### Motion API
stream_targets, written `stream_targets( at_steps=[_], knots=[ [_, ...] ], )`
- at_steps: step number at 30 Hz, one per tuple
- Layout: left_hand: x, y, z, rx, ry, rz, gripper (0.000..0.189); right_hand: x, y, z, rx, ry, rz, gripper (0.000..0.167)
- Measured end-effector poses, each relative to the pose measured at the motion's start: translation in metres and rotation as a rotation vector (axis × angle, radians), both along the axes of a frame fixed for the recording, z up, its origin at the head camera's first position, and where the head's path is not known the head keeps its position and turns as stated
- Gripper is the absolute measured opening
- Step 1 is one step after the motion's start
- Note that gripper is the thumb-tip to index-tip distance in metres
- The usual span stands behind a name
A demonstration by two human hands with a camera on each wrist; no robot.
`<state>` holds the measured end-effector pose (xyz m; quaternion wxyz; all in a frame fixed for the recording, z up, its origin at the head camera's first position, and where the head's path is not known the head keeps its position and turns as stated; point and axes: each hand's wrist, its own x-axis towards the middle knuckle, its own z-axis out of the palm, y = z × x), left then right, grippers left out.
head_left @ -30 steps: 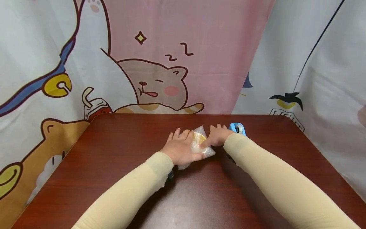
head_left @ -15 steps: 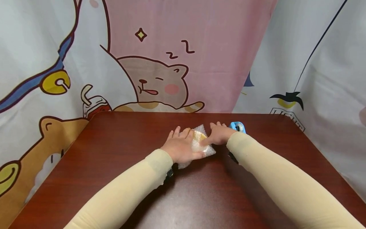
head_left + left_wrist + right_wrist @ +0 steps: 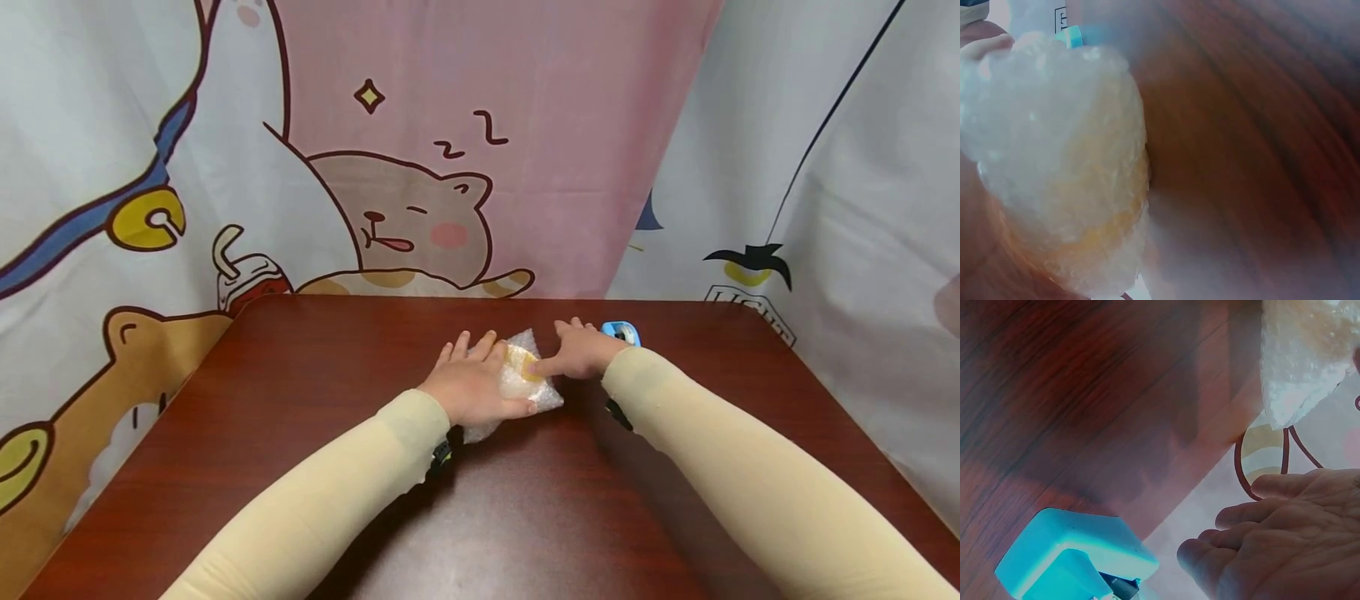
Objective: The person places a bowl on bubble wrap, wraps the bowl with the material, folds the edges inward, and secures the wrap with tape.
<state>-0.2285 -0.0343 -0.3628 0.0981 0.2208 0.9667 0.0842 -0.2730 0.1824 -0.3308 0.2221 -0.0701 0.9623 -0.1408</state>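
A bubble-wrap packet (image 3: pixel 517 385) with a yellowish strip or content showing through lies towards the far side of the table. My left hand (image 3: pixel 471 390) rests over its left part, palm down, fingers straight and spread. On the other side, my right hand (image 3: pixel 579 350) reaches over with its thumb at the packet's right part and its fingers pointing away from it. The right wrist view has that hand's extended fingers (image 3: pixel 1241 515) beside a light-blue tape dispenser (image 3: pixel 1072 547). In the left wrist view the bubble wrap (image 3: pixel 1054 125) fills the left side and hides most of the hand.
The blue tape dispenser (image 3: pixel 621 332) stands just beyond the right wrist, partly hidden by it. The dark red-brown wooden table (image 3: pixel 540 517) ends at a back edge close to a cartoon-printed curtain (image 3: pixel 570 150).
My right hand has shifted slightly to the right, its thumb drawing a little back across the packet. The left hand stays over the packet, nearly still.
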Motion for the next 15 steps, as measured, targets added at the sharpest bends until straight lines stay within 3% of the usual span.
stream_targets(
  at_steps=[15],
  knots=[
    [-0.0014, -0.0036, 0.0017, 0.028, -0.012, 0.0, 0.118, 0.0019, 0.0031, -0.0018, 0.017, 0.011, 0.021, 0.112]
  ],
)
